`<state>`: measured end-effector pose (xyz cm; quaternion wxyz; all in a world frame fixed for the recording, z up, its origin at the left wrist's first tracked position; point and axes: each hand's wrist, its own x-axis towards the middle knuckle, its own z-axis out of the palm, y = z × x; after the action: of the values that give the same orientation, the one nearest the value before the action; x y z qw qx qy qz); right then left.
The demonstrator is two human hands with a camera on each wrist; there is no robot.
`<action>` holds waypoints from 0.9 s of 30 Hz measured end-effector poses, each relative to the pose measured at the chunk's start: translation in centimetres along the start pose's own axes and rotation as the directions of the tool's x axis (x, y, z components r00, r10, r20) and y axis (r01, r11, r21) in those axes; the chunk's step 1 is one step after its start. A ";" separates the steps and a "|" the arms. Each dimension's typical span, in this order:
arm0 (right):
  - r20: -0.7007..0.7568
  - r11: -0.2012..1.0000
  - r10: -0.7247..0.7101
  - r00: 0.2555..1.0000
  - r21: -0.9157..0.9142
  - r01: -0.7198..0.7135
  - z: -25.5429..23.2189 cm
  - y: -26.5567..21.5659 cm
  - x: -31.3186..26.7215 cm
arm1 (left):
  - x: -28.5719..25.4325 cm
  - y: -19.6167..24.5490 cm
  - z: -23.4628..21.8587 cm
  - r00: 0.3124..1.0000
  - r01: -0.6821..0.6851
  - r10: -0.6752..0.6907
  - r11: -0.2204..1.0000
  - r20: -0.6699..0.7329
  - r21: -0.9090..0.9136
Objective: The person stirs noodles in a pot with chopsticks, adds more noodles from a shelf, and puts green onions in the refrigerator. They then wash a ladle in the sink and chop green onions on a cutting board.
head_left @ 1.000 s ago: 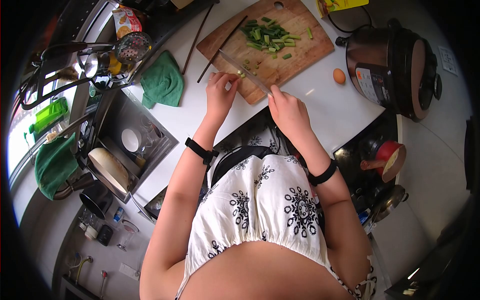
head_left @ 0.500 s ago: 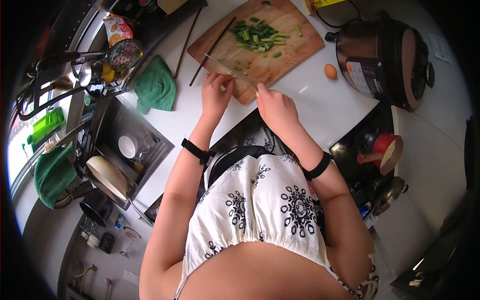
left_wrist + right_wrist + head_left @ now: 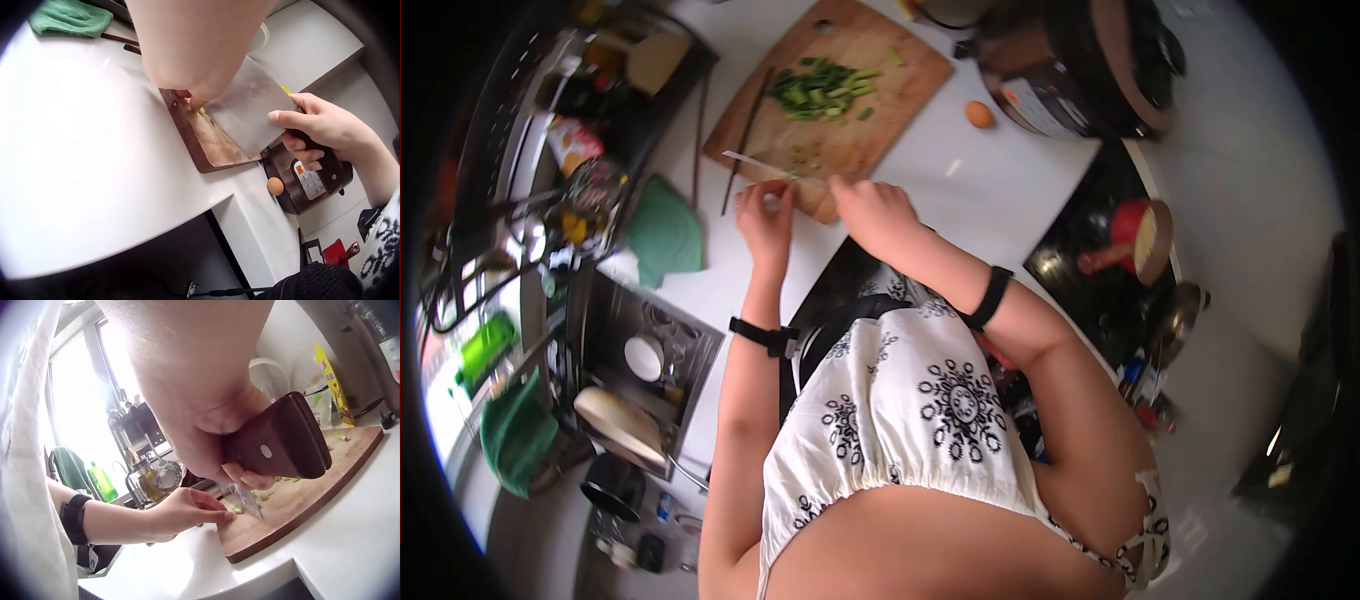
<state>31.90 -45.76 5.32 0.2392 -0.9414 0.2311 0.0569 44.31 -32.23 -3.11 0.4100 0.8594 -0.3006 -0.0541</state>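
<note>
In the head view, my right hand (image 3: 875, 212) grips the dark handle (image 3: 281, 440) of a cleaver (image 3: 244, 109). Its broad blade stands on edge over the near corner of a wooden cutting board (image 3: 850, 155). My left hand (image 3: 765, 222) is just in front of the blade, and its fingertips (image 3: 222, 515) pinch a small piece of scallion (image 3: 237, 510) at the board's edge. Beyond the blade lie a few small cut bits (image 3: 805, 155). A heap of chopped scallions (image 3: 820, 92) covers part of the board farther back.
One chopstick (image 3: 748, 140) lies on the board, another (image 3: 699, 140) beside it. A green cloth (image 3: 665, 235) is left of the board. To the right are an egg (image 3: 979, 114) and an electric cooker (image 3: 1050, 70). A sink (image 3: 700, 345) is at left, a red pot (image 3: 1135, 235) on the stove.
The head view has turned, so the board, cooker and both hands appear farther left and lower. Both hands keep their place at the board's near corner, the cleaver still held in the right.
</note>
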 end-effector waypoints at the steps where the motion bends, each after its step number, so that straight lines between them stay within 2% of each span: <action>1: 0.001 1.000 0.001 1.000 0.009 -0.001 0.0 -0.1 -0.1 | 0.0 0.0 0.0 1.000 0.004 -0.004 1.000 0.013 0.017; 5: 0.006 0.999 0.027 1.000 0.017 -0.027 0.4 0.1 -0.5 | 0.0 0.4 0.0 1.000 -0.009 0.009 1.000 0.028 0.022; 7: 0.016 0.999 0.031 0.999 0.025 -0.031 0.6 0.2 -0.6 | -0.1 0.2 -0.2 0.995 -0.085 0.086 0.996 -0.041 0.018; 9: 0.009 0.999 0.028 1.000 0.039 -0.028 0.5 -0.2 -0.8 | 1.2 1.6 -1.1 0.948 -0.172 0.184 0.983 -0.259 0.069; 10: 0.090 0.999 0.042 0.995 0.024 -0.045 0.2 -0.3 -0.6 | 2.4 2.4 -2.0 0.909 -0.272 0.281 0.960 -0.307 0.074; 11: 0.089 0.998 0.049 0.995 0.023 -0.051 0.1 -0.3 -0.7 | 4.0 3.9 -3.3 0.857 -0.355 0.381 0.925 -0.348 0.137; 13: 0.058 0.999 0.019 0.998 0.046 -0.022 0.0 -0.3 -1.0 | 6.8 5.8 -4.5 0.846 -0.387 0.419 0.908 -0.330 0.161; 15: 0.047 0.998 0.013 0.999 0.055 -0.015 0.2 -0.6 -1.1 | 9.7 7.1 -4.0 0.854 -0.456 0.501 0.851 -0.140 0.261; 16: 0.028 0.998 0.014 1.000 0.062 -0.015 0.2 -0.7 -1.0 | 10.3 6.6 -3.4 0.852 -0.456 0.503 0.849 -0.144 0.266; 18: 0.034 0.997 0.021 0.999 0.075 -0.024 0.2 -0.8 -0.8 | 10.9 5.6 -2.3 0.838 -0.541 0.526 0.770 0.145 0.337; 23: 0.098 0.993 0.041 0.994 0.102 -0.051 -0.4 -1.0 -1.2 | 11.0 4.8 -1.9 0.846 -0.534 0.511 0.806 0.155 0.257; 25: 0.000 0.997 0.040 0.999 0.069 -0.040 -0.2 -1.0 -1.0 | 11.4 4.7 -1.8 0.849 -0.528 0.503 0.818 0.161 0.227; 27: -0.010 0.996 0.037 0.999 0.084 -0.036 0.1 -1.0 -0.8 | 11.6 4.6 -1.8 0.844 -0.535 0.505 0.813 0.180 0.230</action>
<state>31.62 -44.58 5.82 0.2759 -0.9265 0.2517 0.0464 52.20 -39.79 3.26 0.2702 0.7877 -0.5509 0.0544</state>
